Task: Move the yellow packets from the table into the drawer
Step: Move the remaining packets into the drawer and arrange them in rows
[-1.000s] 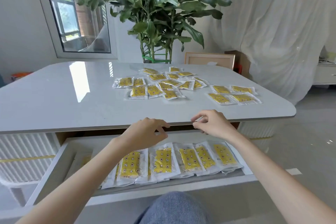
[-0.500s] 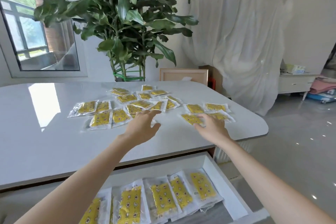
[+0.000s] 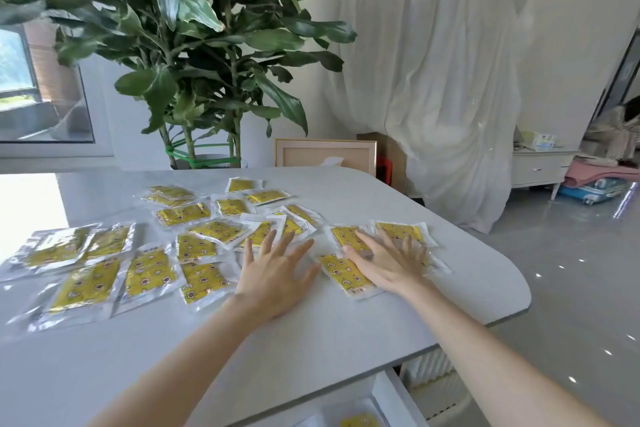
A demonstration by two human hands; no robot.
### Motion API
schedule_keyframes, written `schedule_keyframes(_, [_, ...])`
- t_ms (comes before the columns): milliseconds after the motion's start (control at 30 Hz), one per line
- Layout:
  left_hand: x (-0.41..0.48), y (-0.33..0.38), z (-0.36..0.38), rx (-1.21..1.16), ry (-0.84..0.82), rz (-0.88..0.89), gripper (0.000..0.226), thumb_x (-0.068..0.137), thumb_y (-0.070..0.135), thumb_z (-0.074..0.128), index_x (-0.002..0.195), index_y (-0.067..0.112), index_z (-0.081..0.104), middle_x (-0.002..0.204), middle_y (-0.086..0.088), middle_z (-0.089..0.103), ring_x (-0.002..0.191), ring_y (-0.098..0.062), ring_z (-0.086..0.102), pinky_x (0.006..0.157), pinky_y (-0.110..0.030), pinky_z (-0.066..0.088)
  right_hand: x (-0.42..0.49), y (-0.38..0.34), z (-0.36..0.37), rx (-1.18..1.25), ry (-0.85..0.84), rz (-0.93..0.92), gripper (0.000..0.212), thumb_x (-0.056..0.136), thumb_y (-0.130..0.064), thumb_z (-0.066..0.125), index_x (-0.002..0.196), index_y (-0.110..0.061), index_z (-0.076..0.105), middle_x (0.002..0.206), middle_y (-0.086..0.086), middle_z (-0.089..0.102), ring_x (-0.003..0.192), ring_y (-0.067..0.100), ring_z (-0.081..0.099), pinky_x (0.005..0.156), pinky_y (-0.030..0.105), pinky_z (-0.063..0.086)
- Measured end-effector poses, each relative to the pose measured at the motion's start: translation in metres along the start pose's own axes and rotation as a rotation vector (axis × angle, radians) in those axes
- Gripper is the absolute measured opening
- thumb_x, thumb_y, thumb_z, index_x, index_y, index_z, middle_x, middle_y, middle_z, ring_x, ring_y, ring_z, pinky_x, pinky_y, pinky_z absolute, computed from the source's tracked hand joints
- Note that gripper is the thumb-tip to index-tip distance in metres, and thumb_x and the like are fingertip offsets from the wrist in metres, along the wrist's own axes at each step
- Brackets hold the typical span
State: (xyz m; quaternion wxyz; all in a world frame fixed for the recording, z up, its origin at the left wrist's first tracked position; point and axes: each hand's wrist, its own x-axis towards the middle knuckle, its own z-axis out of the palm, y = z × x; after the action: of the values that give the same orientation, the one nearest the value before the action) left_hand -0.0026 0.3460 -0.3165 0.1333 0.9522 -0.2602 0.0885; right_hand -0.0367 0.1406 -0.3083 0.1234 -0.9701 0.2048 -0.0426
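Observation:
Several yellow packets in clear wrappers lie scattered on the white table (image 3: 346,329). My left hand (image 3: 273,274) is spread flat, fingers apart, on the tabletop just right of one packet (image 3: 202,281) and below the middle cluster (image 3: 218,230). My right hand (image 3: 388,262) lies flat with fingers apart on a group of packets at the right, covering part of the near packet (image 3: 346,276) and the far packet (image 3: 398,230). Neither hand grips anything. Only the right corner of the open drawer (image 3: 391,402) shows at the bottom, with one yellow packet (image 3: 360,421) inside.
A large potted plant (image 3: 194,55) stands behind the table's far edge, beside a framed board (image 3: 325,154). A white curtain (image 3: 443,87) hangs at the right. The table's rounded right corner (image 3: 519,291) borders grey floor. A low cabinet (image 3: 540,166) stands far right.
Both hands rose from the drawer's front edge to the tabletop and moved forward onto the packets. The view tilted up, so most of the drawer has dropped out of sight.

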Motion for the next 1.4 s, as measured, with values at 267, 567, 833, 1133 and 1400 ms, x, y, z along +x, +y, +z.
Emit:
schedule_keyframes(267, [0.012,-0.004,0.010,0.044,-0.070,-0.141,0.065,0.086,0.073,0.015,0.146,0.050,0.006,0.160,-0.006,-0.002,0.146,-0.034,-0.006,0.117,-0.052,-0.002,0.017,-0.003,0.009,-0.043,-0.036,-0.050,0.066,0.081,-0.082,0.012,0.144,-0.060,0.008,0.160,-0.016,0.008,0.147,0.040,-0.003,0.115,0.060,-0.003])
schedule_keyframes(567, [-0.014,-0.027,-0.002,0.044,-0.141,-0.122,0.058,0.094,0.060,0.013,0.148,0.044,0.004,0.160,-0.005,-0.003,0.147,-0.031,-0.008,0.119,-0.046,-0.005,-0.017,-0.037,0.020,-0.065,-0.046,-0.195,0.058,0.090,-0.072,0.012,0.145,-0.056,0.007,0.160,-0.017,0.007,0.148,0.033,0.001,0.116,0.056,-0.001])
schedule_keyframes(833, [-0.071,-0.062,-0.024,0.044,-0.144,-0.113,0.055,0.097,0.054,0.014,0.149,0.041,0.003,0.160,-0.001,-0.004,0.147,-0.026,-0.010,0.120,-0.042,0.000,-0.068,-0.082,0.031,-0.042,-0.074,-0.279,0.057,0.092,-0.068,0.010,0.147,-0.054,0.004,0.160,-0.018,0.005,0.149,0.032,-0.003,0.117,0.056,-0.005])
schedule_keyframes(1133, [-0.135,-0.100,-0.050,-0.012,-0.053,-0.175,0.053,0.098,0.051,0.023,0.148,0.036,0.021,0.160,0.007,0.007,0.148,-0.016,-0.002,0.120,-0.036,0.000,-0.122,-0.140,0.042,-0.036,-0.101,-0.344,0.058,0.095,-0.061,0.008,0.151,-0.044,0.003,0.161,-0.015,0.001,0.148,0.033,-0.005,0.116,0.055,-0.007])
schedule_keyframes(1400, [-0.157,-0.107,-0.060,-0.103,0.131,-0.140,0.048,0.098,0.049,0.029,0.136,0.029,0.049,0.152,0.005,0.033,0.145,-0.013,0.018,0.120,-0.033,0.009,-0.135,-0.152,0.029,0.342,0.015,-0.407,0.048,0.102,-0.038,0.030,0.146,-0.021,0.039,0.151,0.002,0.040,0.135,0.020,0.039,0.115,0.042,0.027])
